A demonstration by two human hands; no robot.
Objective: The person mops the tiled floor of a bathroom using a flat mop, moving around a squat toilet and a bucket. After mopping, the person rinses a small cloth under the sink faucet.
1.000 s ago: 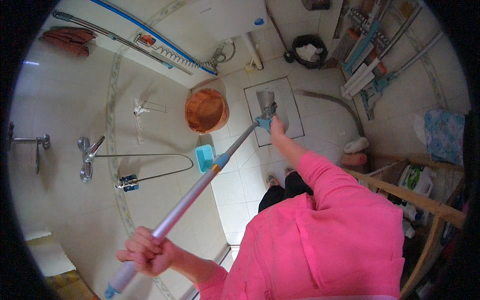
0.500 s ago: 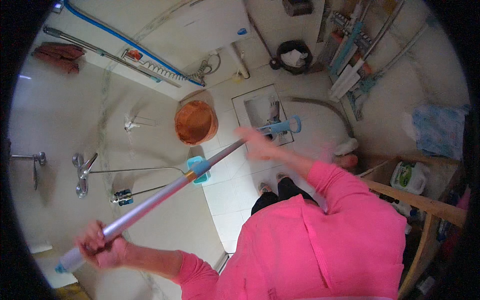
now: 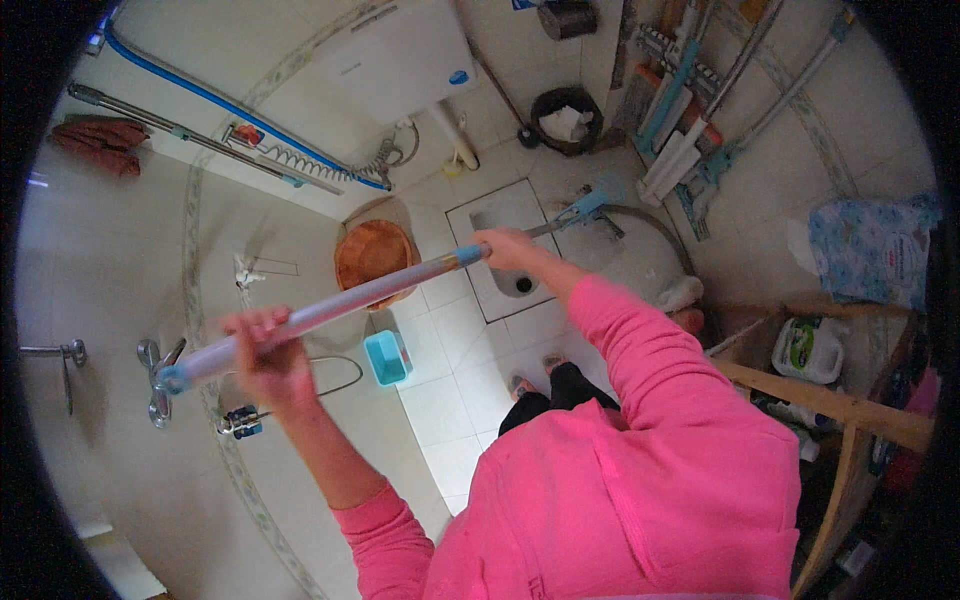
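A long-handled mop (image 3: pixel 365 296) slants across the view, its pale purple pole rising to the left. My left hand (image 3: pixel 275 360) is closed round the pole near its blue-capped end. Further along, my right hand (image 3: pixel 510 249) grips the pole just past a blue collar. Beyond that hand, a thin grey shaft runs to a light blue head, blurred, above the right side of the squat toilet (image 3: pixel 497 302).
A brown bucket (image 3: pixel 372 250) and a turquoise basin (image 3: pixel 386 358) stand on the tiled floor. A black waste bin (image 3: pixel 565 120) sits at the back. Several mops and brushes (image 3: pixel 690 120) lean at the right wall. A wooden shelf (image 3: pixel 830 400) holds bottles. Taps (image 3: pixel 160 380) project at left.
My left hand and its pole end have moved up and to the right. The right hand has shifted up along the pole to the blue collar. The light blue head has moved up.
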